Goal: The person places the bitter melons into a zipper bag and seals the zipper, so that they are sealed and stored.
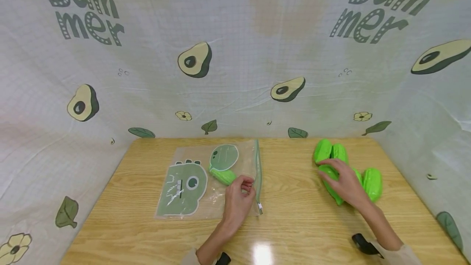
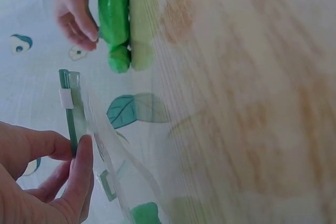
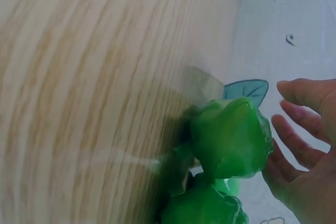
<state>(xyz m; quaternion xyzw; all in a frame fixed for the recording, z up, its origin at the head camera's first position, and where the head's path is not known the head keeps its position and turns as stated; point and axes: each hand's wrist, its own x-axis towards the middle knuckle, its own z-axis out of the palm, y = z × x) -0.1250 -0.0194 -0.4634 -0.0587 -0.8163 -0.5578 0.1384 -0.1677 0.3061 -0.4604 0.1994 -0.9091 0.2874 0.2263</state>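
A clear slider zip bag (image 1: 244,156) with green monster prints lies flat on the table. One light green, elongated thing (image 1: 223,176), like a toy vegetable, shows inside it. My left hand (image 1: 239,199) pinches the bag's green zip edge (image 2: 72,124) between thumb and fingers, lifting it; the white slider (image 2: 66,98) sits along that edge. Over on the right, my right hand (image 1: 347,182) is above a group of glossy green toy vegetables, its fingers spread beside the nearest one (image 3: 231,137). Whether the fingertips touch it I cannot tell.
More green pieces lie around the right hand: two at the back (image 1: 323,151) and one at the far right (image 1: 373,184). The wooden table (image 1: 290,224) runs back to a hanging cloth (image 1: 235,105) printed with avocados and leaves.
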